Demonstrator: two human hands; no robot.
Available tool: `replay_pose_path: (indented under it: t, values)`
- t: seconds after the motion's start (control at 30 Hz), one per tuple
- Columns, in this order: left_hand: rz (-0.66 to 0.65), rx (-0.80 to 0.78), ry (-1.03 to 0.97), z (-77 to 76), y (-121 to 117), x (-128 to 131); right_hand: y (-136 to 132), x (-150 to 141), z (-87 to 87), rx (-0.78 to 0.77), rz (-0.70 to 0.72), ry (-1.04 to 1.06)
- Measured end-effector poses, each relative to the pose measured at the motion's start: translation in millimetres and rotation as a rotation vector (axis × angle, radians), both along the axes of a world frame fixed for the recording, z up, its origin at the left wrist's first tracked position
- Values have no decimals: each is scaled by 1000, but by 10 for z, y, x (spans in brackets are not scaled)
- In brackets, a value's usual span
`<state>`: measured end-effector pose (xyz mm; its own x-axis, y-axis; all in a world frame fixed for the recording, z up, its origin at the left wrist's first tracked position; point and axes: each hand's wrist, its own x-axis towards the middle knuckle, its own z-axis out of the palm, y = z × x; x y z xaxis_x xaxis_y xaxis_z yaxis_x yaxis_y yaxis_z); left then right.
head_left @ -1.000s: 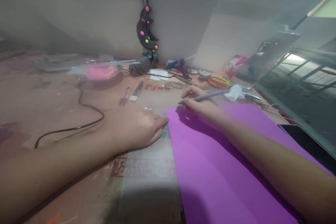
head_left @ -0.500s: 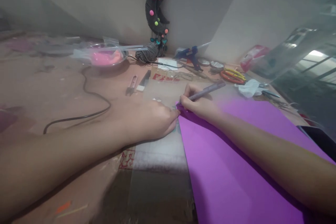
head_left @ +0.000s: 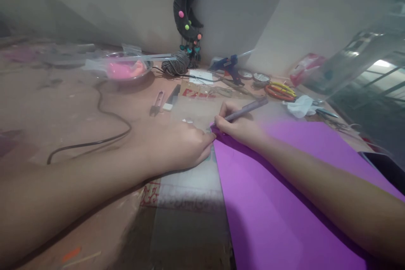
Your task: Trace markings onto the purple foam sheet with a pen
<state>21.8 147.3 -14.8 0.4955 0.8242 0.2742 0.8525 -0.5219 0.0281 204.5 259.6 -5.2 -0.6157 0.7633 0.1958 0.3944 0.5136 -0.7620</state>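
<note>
1. The right hand (head_left: 238, 126) is pinching a grey pen (head_left: 248, 109), whose lower end is pointing down at the far left corner of a purple sheet (head_left: 268, 202); whether the tip is touching, I cannot tell.
2. The left hand (head_left: 190, 145) is lying back upward with its fingers close together, the fingertips meeting that same corner; whether they are pinching the edge or only pressing, I cannot tell.
3. The sheet is lying flat on the right side of the table (head_left: 77, 112), its left edge running toward the viewer and its near part passing out of view.
4. The right forearm is crossing above the sheet, leaving a broad purple area showing on the near side.
5. Beyond the sheet's right edge, a dark phone (head_left: 384, 171) is lying just beside it.
6. Past the pen, a strip of table is separating the right hand from the blue glue gun (head_left: 228, 64).
7. A black cable (head_left: 85, 141) is curving beyond the left forearm.
</note>
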Motion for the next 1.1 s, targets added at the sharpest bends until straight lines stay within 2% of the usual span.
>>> replay_pose_path:
  t: [0.33,0.9,1.1]
  values:
    - [38,-14,32,-44,-9,-50,-3,-7,9,17,-12,25]
    - [20,10,66,-59,1,-52,3,-27,1,-5,13,22]
    - [18,15,70,-54,11,-43,14,-38,-3,44,-38,23]
